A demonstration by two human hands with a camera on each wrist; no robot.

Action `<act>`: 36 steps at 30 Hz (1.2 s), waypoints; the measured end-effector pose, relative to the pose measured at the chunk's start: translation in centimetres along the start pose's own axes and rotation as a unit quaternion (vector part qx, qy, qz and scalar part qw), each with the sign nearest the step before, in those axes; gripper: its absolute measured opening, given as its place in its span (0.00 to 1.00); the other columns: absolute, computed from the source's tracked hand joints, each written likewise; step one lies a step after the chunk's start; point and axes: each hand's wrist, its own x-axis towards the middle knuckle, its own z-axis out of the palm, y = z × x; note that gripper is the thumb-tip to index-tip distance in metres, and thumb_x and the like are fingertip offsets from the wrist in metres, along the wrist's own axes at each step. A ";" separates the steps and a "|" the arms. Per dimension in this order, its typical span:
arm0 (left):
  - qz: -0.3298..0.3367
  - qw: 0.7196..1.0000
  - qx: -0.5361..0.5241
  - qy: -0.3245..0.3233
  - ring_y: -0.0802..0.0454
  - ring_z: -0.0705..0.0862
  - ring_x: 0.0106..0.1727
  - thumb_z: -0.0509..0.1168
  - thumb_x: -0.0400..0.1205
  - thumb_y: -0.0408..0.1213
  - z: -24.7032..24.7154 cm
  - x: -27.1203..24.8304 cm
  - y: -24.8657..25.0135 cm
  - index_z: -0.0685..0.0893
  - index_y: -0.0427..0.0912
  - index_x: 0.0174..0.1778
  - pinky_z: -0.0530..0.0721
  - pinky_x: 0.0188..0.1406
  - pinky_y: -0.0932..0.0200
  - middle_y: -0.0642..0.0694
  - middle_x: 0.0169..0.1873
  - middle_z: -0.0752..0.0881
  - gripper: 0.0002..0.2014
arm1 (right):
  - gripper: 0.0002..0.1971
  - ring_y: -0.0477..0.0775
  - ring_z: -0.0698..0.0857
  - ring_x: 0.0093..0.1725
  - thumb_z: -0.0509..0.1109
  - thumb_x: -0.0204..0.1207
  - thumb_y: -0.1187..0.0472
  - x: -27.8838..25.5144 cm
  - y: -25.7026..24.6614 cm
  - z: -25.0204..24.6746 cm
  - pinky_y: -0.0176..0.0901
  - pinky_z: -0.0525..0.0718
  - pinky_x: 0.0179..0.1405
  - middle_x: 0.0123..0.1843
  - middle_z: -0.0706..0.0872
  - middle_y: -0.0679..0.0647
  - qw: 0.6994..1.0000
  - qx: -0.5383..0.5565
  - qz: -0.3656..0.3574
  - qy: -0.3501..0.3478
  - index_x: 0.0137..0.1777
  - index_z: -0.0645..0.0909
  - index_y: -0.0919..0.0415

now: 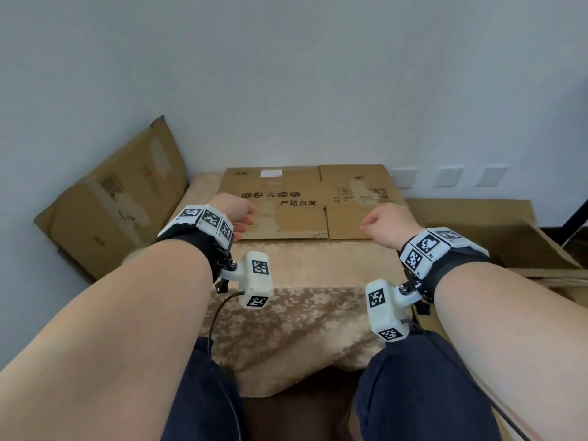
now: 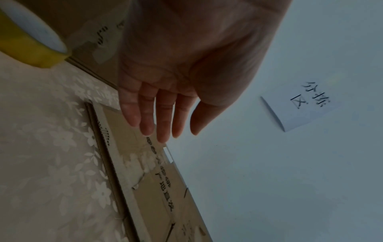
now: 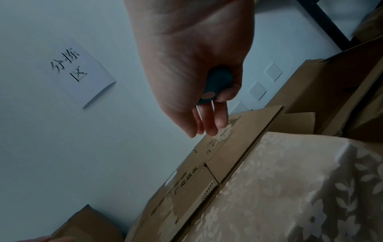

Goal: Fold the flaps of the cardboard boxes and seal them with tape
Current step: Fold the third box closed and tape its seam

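A flattened cardboard box [image 1: 302,202] with printed characters and torn tape marks lies on the cloth-covered table [image 1: 302,275] against the wall. My left hand [image 1: 237,214] hovers over its left part, holding nothing. In the left wrist view the left hand [image 2: 165,131] has straight fingers above the box [image 2: 149,180]. A yellow tape roll [image 2: 31,47] sits behind that hand on the table. My right hand [image 1: 378,221] hangs over the box's right part. In the right wrist view the right hand [image 3: 207,124] grips a small blue tool [image 3: 217,83] in its curled fingers, above the box [image 3: 228,155].
Another flattened box [image 1: 117,198] leans against the wall at the left. An open cardboard box [image 1: 521,246] stands to the right of the table. A paper note [image 2: 300,106] is stuck on the wall, with wall sockets [image 1: 448,176] to the right.
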 end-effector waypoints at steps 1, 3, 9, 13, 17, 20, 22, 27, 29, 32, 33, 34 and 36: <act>-0.004 1.000 0.005 -0.001 0.52 0.78 0.39 0.61 0.85 0.36 0.1 1.0 -0.3 0.79 0.38 0.62 0.79 0.39 0.56 0.47 0.38 0.82 0.11 | 0.13 0.55 0.84 0.59 0.64 0.81 0.58 0.6 -0.1 0.5 0.39 0.78 0.55 0.61 0.87 0.53 1.000 -0.003 0.007 0.000 0.60 0.87 0.58; -0.004 1.000 0.022 -0.003 0.50 0.80 0.42 0.61 0.85 0.36 0.3 2.8 -0.8 0.79 0.36 0.62 0.81 0.41 0.55 0.46 0.41 0.82 0.12 | 0.13 0.55 0.83 0.62 0.65 0.80 0.59 1.9 -0.2 1.6 0.42 0.78 0.59 0.62 0.86 0.52 1.000 -0.007 0.017 -0.001 0.60 0.87 0.58; 0.013 0.986 0.167 -0.023 0.43 0.81 0.63 0.61 0.85 0.37 1.7 7.7 -2.0 0.79 0.32 0.64 0.79 0.67 0.46 0.41 0.61 0.83 0.16 | 0.13 0.56 0.82 0.61 0.65 0.79 0.60 5.7 0.8 5.1 0.43 0.78 0.58 0.61 0.86 0.55 0.999 -0.011 0.043 -0.018 0.60 0.85 0.57; 0.043 0.963 0.264 -0.020 0.41 0.80 0.65 0.67 0.81 0.40 3.2 10.3 -2.8 0.82 0.34 0.65 0.77 0.68 0.48 0.40 0.64 0.82 0.19 | 0.15 0.57 0.83 0.54 0.65 0.77 0.61 7.9 1.4 6.8 0.42 0.80 0.50 0.61 0.85 0.55 0.997 -0.016 0.076 -0.024 0.63 0.83 0.54; 0.050 0.944 0.326 -0.017 0.41 0.79 0.66 0.69 0.78 0.36 4.8 12.4 -3.4 0.80 0.35 0.67 0.76 0.68 0.50 0.39 0.66 0.81 0.21 | 0.22 0.57 0.83 0.58 0.68 0.76 0.61 10.0 2.1 8.2 0.41 0.78 0.45 0.65 0.83 0.53 0.995 -0.053 0.072 -0.033 0.70 0.78 0.51; 0.049 0.933 0.356 -0.019 0.43 0.76 0.70 0.73 0.75 0.35 5.8 13.6 -3.8 0.70 0.40 0.77 0.75 0.70 0.50 0.42 0.72 0.76 0.33 | 0.25 0.57 0.82 0.60 0.69 0.76 0.61 11.0 2.3 8.9 0.42 0.77 0.43 0.67 0.80 0.54 0.994 -0.075 0.069 -0.042 0.74 0.74 0.49; 0.062 0.924 0.378 -0.018 0.43 0.74 0.73 0.74 0.74 0.36 6.3 14.2 -4.3 0.65 0.43 0.80 0.71 0.74 0.48 0.44 0.75 0.72 0.38 | 0.27 0.58 0.80 0.62 0.70 0.75 0.60 11.4 2.4 9.3 0.45 0.80 0.46 0.68 0.77 0.56 0.993 -0.088 0.063 -0.046 0.75 0.72 0.49; 0.098 0.900 0.424 -0.003 0.43 0.77 0.68 0.74 0.73 0.36 7.0 15.5 -4.9 0.70 0.41 0.76 0.69 0.75 0.48 0.42 0.70 0.77 0.35 | 0.25 0.59 0.79 0.63 0.70 0.75 0.58 12.1 2.3 10.3 0.49 0.81 0.49 0.67 0.76 0.55 0.993 -0.099 0.051 -0.040 0.73 0.74 0.49; 0.107 0.901 0.421 -0.004 0.42 0.77 0.67 0.74 0.73 0.36 7.0 15.9 -5.1 0.71 0.41 0.74 0.71 0.73 0.48 0.42 0.69 0.77 0.33 | 0.26 0.59 0.78 0.65 0.71 0.75 0.57 12.3 2.3 10.4 0.50 0.81 0.52 0.68 0.76 0.55 0.993 -0.101 0.046 -0.034 0.73 0.74 0.49; 0.114 0.902 0.415 -0.023 0.40 0.69 0.76 0.73 0.75 0.39 6.8 16.4 -5.6 0.68 0.44 0.78 0.66 0.76 0.42 0.43 0.77 0.69 0.34 | 0.29 0.59 0.75 0.68 0.74 0.73 0.53 12.6 2.3 10.2 0.50 0.80 0.55 0.71 0.75 0.56 0.993 -0.103 0.040 -0.034 0.75 0.72 0.48; 0.116 0.899 0.422 -0.031 0.40 0.63 0.79 0.71 0.77 0.41 6.8 16.4 -5.9 0.65 0.47 0.79 0.62 0.77 0.37 0.44 0.80 0.64 0.35 | 0.30 0.59 0.75 0.69 0.75 0.72 0.51 12.7 2.4 10.0 0.50 0.80 0.56 0.71 0.75 0.56 0.993 -0.103 0.039 -0.033 0.75 0.72 0.48; 0.117 0.892 0.434 -0.038 0.41 0.59 0.81 0.68 0.79 0.43 6.7 16.3 -6.1 0.63 0.49 0.80 0.58 0.78 0.33 0.46 0.82 0.59 0.34 | 0.31 0.59 0.74 0.70 0.75 0.71 0.49 12.7 2.4 9.9 0.50 0.79 0.57 0.71 0.75 0.56 0.994 -0.100 0.039 -0.033 0.75 0.72 0.48; 0.137 0.878 0.458 -0.025 0.43 0.56 0.82 0.60 0.84 0.45 6.4 15.9 -6.1 0.62 0.53 0.81 0.50 0.78 0.29 0.50 0.82 0.57 0.28 | 0.32 0.58 0.74 0.68 0.76 0.70 0.46 12.7 2.5 9.8 0.50 0.79 0.56 0.69 0.77 0.55 0.994 -0.096 0.037 -0.032 0.74 0.73 0.48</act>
